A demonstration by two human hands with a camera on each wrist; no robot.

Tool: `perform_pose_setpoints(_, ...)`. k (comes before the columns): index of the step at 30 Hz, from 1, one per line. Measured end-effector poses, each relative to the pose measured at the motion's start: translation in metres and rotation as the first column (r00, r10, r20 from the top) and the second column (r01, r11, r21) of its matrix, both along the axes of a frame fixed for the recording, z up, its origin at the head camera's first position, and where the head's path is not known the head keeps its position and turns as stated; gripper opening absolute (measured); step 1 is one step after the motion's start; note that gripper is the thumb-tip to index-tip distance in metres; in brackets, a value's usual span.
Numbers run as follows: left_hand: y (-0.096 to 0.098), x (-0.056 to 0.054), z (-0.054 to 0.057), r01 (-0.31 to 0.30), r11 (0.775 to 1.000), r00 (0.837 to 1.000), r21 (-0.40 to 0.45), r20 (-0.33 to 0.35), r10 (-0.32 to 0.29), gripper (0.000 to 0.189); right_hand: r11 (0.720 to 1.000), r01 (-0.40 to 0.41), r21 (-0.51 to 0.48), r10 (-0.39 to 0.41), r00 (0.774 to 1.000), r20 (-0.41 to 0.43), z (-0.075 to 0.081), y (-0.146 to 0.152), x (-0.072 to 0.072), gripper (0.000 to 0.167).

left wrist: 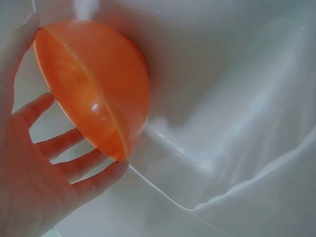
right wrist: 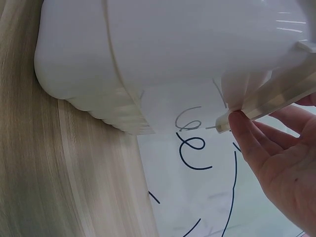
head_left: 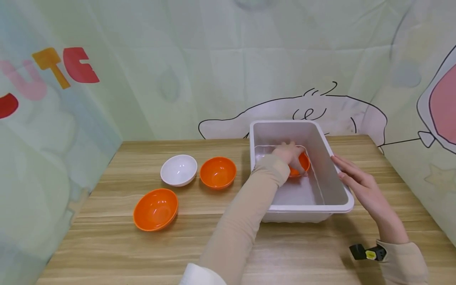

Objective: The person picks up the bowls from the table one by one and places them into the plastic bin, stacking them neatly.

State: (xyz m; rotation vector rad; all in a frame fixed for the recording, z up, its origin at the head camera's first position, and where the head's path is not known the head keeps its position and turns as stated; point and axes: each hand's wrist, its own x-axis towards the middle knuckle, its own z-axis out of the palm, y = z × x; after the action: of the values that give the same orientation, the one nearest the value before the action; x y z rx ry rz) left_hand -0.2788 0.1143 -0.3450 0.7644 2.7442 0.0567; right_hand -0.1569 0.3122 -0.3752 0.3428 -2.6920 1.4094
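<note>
Inside the pale grey bin [head_left: 306,207], my left hand [head_left: 287,153] reaches over an orange bowl [head_left: 304,161]. In the left wrist view the bowl [left wrist: 118,84] is tilted, its opening toward the palm. My left fingers [left wrist: 59,144] are spread and fairly straight, their tips touching the rim, with the thumb at the rim's other end. At the bin's right side my right hand [head_left: 363,186] holds the rim. Seen from the right wrist, the fingers [right wrist: 249,140] of that hand meet the lip of the bin [right wrist: 197,44].
Left of the bin stand a white bowl [head_left: 179,170], an orange bowl [head_left: 218,173] and, nearer, a larger-looking orange bowl [head_left: 156,209]. All are on a wooden table [head_left: 117,253]. A printed curtain [head_left: 178,79] hangs behind. The left sleeve [head_left: 242,213] crosses the bin's near left edge.
</note>
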Motion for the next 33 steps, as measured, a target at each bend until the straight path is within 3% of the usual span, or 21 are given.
perform_pose_setpoints(9, 0.003, -0.005, -0.001, 0.013, 0.999, 0.999, -0.034, -0.029, -0.014, 0.070, 1.000, -0.015, -0.023, 0.014, 1.000, -0.024, 0.002, -0.002, 0.000, 0.046)
perform_pose_setpoints(16, 0.008, -0.012, 0.001, 0.012, 1.000, 0.995, 0.002, -0.095, -0.012, 0.054, 1.000, -0.013, -0.027, 0.012, 0.999, -0.030, 0.002, -0.002, -0.001, 0.046)
perform_pose_setpoints(22, 0.011, -0.016, 0.008, -0.011, 0.998, 0.997, 0.061, -0.077, 0.016, 0.057, 1.000, -0.009, -0.024, 0.008, 0.999, -0.034, 0.002, 0.000, -0.001, 0.046)
perform_pose_setpoints(33, 0.014, -0.012, 0.025, -0.010, 0.997, 0.997, 0.083, -0.076, 0.017, 0.058, 1.000, -0.019, -0.022, 0.018, 0.999, -0.036, 0.000, 0.001, -0.001, 0.046)
